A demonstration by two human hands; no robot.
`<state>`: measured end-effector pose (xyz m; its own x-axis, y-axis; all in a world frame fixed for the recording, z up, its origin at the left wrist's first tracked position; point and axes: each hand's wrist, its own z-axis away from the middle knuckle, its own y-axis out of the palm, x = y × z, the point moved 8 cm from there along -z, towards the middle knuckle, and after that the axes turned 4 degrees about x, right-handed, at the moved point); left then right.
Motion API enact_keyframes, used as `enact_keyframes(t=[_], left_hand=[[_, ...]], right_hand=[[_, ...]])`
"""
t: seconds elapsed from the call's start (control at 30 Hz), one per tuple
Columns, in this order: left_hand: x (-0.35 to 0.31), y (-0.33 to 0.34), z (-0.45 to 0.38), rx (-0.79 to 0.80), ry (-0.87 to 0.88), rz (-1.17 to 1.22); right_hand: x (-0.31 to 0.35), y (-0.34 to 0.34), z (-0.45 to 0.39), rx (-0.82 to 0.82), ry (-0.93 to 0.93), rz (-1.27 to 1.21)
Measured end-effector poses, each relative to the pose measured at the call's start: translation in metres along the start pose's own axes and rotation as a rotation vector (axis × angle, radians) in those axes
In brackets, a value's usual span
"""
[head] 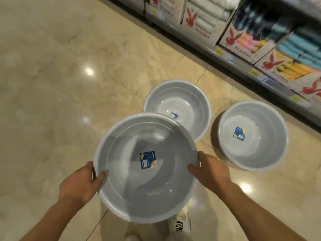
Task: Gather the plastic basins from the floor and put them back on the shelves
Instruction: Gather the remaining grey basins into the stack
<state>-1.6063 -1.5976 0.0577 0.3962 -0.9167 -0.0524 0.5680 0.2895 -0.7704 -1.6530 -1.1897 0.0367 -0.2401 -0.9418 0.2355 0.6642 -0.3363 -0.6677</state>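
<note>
I hold a large grey plastic basin [144, 188] with a blue label inside, lifted above the floor. My left hand [81, 183] grips its left rim, thumb inside the bowl. My right hand [210, 169] grips the right rim. Two more grey basins stand upright on the marble floor: one [187, 100] just beyond the held basin, partly hidden by its rim, and one [260, 146] to the right, nearer the shelves. Each has a small blue label at the bottom.
A low shelf [243, 66] runs diagonally across the top right, stocked with cardboard display boxes [232, 37] of rolled towels. Glossy beige floor tiles [52, 84] spread to the left. My shoe [182, 225] shows under the held basin.
</note>
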Motion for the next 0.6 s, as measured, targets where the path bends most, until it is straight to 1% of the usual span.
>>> enact_keyframes(t=[0.17, 0.3, 0.43, 0.6], left_hand=[[-0.11, -0.089, -0.034, -0.026, 0.133, -0.074], [-0.176, -0.117, -0.079, -0.049, 0.229, -0.054], [-0.21, -0.114, -0.131, -0.045, 0.298, -0.059], [-0.221, -0.082, -0.208, -0.018, 0.342, -0.154]], right_hand=[[-0.028, -0.12, -0.002, -0.126, 0.067, 0.032], [-0.05, -0.172, -0.022, -0.182, 0.13, 0.005], [-0.062, -0.176, -0.061, -0.214, 0.186, -0.037], [-0.075, -0.126, -0.135, -0.187, 0.258, -0.051]])
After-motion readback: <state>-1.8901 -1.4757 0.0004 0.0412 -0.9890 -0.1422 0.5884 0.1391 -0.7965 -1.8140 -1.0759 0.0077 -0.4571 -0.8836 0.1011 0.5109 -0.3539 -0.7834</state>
